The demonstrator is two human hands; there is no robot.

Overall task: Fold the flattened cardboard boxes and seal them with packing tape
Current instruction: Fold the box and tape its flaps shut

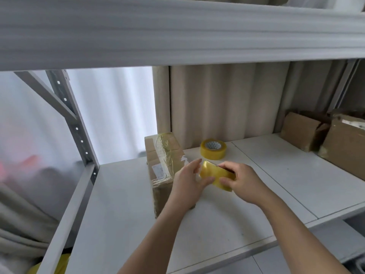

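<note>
Yellowish packing tape roll point(216, 176), gripped by both the left hand point(189, 179) and right hand point(240, 179), hung beside a taped cardboard box point(162, 167) on the shelf point(126, 204); finding the tape's end likely came next.

Take the taped box point(164, 167) on the shelf point(126, 210) as your landmark. Your left hand point(188, 183) is in front of its right side, and your right hand point(240, 181) is further right. Between your hands, right of the box, you hold a tape roll point(216, 176) above the shelf. A second tape roll point(213, 148) lies on the shelf behind it, to the box's right. Far right of the box, two more boxes point(302, 130) point(345, 149) sit side by side at the shelf's back.
</note>
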